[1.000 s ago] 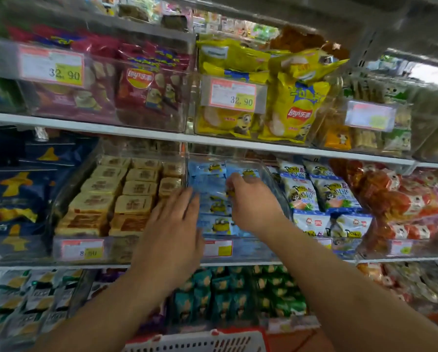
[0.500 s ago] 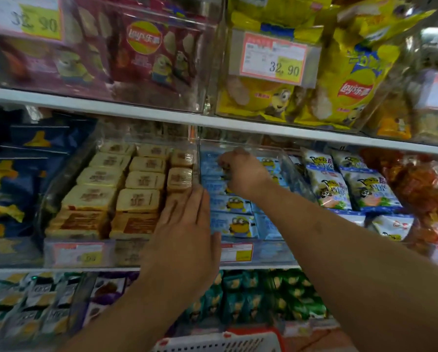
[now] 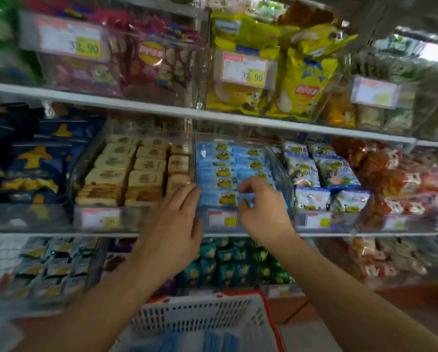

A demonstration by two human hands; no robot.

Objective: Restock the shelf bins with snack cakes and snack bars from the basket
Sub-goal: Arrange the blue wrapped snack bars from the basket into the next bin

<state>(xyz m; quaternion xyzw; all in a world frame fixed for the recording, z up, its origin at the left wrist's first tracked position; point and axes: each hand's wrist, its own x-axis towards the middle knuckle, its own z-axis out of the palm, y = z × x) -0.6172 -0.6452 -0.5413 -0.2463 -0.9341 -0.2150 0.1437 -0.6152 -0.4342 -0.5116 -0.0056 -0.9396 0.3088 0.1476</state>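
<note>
At the bottom centre of the frame we are seeing the white basket (image 3: 202,318) with its red rim, and blue packets (image 3: 213,340) are lying in it, blurred, with their long sides running up and down the frame. Above it our two forearms are reaching up to the middle shelf. Our left hand (image 3: 173,224) is lying flat with its fingers straight and close together, the tips touching the front end of the divider between two clear bins. Our right hand (image 3: 262,212) is sitting just beside it, thumb and curled fingers pinching the front blue snack packet (image 3: 223,198) at its right edge. That packet is lying with its long axis left to right, face toward us, at the front of the blue-packet bin (image 3: 220,219) in the middle of the frame. Behind it more blue packets are stacking back in two rows toward the shelf above, leaving little room overhead. To the left, tan snack cakes (image 3: 147,165) are filling their bin in three rows. Yellow chip bags (image 3: 299,80) are standing on the upper shelf.
</note>
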